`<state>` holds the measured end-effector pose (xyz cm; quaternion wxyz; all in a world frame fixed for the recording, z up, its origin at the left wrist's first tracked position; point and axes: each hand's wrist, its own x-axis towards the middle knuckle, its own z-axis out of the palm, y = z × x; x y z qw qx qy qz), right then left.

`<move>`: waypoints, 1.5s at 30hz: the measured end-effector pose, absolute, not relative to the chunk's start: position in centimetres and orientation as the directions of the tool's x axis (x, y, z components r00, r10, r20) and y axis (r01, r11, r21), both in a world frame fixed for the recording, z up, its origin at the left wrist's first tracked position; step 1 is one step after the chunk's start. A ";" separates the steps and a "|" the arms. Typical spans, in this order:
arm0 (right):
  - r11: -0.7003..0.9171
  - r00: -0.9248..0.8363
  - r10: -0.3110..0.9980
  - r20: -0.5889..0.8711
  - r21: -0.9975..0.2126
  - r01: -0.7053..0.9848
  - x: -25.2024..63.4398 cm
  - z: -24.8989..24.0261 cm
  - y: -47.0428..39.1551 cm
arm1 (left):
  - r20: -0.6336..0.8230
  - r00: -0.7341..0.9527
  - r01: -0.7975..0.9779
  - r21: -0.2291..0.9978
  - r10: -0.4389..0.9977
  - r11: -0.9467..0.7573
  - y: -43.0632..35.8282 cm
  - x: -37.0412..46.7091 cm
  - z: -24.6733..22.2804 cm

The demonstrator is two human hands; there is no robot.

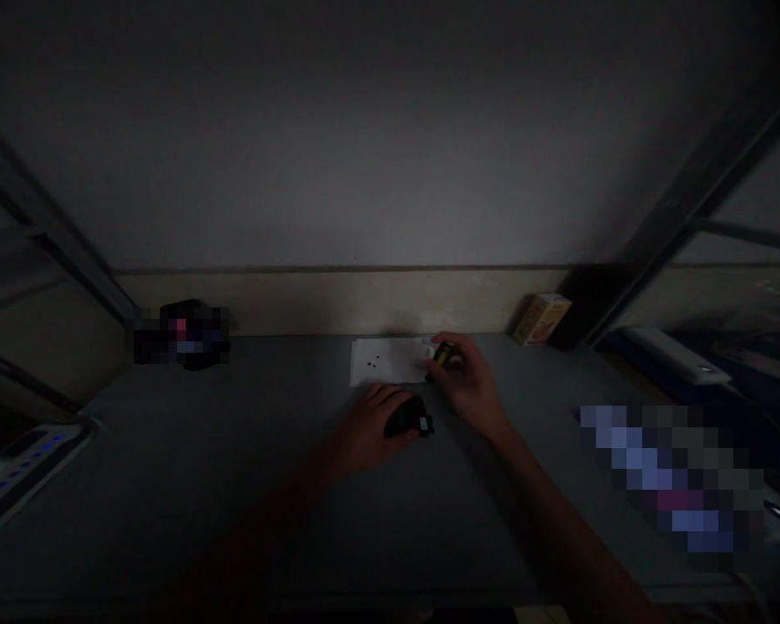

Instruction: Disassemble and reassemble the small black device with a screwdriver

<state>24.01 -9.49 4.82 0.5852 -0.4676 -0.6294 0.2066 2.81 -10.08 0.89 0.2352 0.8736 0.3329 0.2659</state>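
In the dim head view, my left hand (367,429) is closed around a black rounded object (403,416) that looks like a computer mouse. A small pale label shows at its right end. My right hand (468,381) is up and to the right of it, its fingers closed on a short black-and-yellow object (443,354) whose kind I cannot make out. The two held things are apart. Behind my hands, white paper (396,351) lies on the desk, with several tiny dark pieces (373,360) on its left part. A small white item (427,353) is beside my right fingertips.
The grey desk (234,485) runs back to a wall. A small carton (541,319) stands at the back right. Dark items (191,342), partly blurred out, lie at the back left. A white power strip (32,472) is at the left edge, and a blurred-out item (669,485) lies at right.
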 end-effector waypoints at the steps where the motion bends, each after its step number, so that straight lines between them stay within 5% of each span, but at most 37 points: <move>1: 0.478 0.116 0.836 0.536 -0.816 0.326 24.1 4.9 -9.5 | 0.313 0.639 0.450 0.588 0.703 -0.672 -10.1 2.8 0.8; 7: 0.410 -0.021 0.912 0.411 -0.905 0.114 24.4 5.5 -10.0 | 0.311 0.642 0.456 0.579 0.700 -0.676 -10.0 2.8 0.7; 14: 0.403 0.153 0.883 0.444 -0.884 0.236 24.7 5.8 -9.8 | 0.296 0.644 0.457 0.590 0.705 -0.666 -10.0 2.8 0.7; 21: 0.390 0.011 0.921 0.390 -0.921 0.010 25.0 5.7 -9.7 | 0.295 0.647 0.469 0.573 0.703 -0.672 -9.9 2.8 0.6; 29: 0.416 0.142 0.877 0.459 -0.873 0.254 24.1 5.7 -9.9 | 0.308 0.641 0.459 0.580 0.703 -0.673 -10.1 2.8 0.9; 36: 0.408 0.083 0.908 0.411 -0.911 0.058 24.1 5.7 -9.9 | 0.304 0.641 0.467 0.574 0.705 -0.673 -10.3 2.7 1.0; 45: 0.428 0.106 0.895 0.433 -0.902 0.064 24.3 5.7 -10.1 | 0.290 0.638 0.476 0.580 0.714 -0.661 -10.5 2.8 1.3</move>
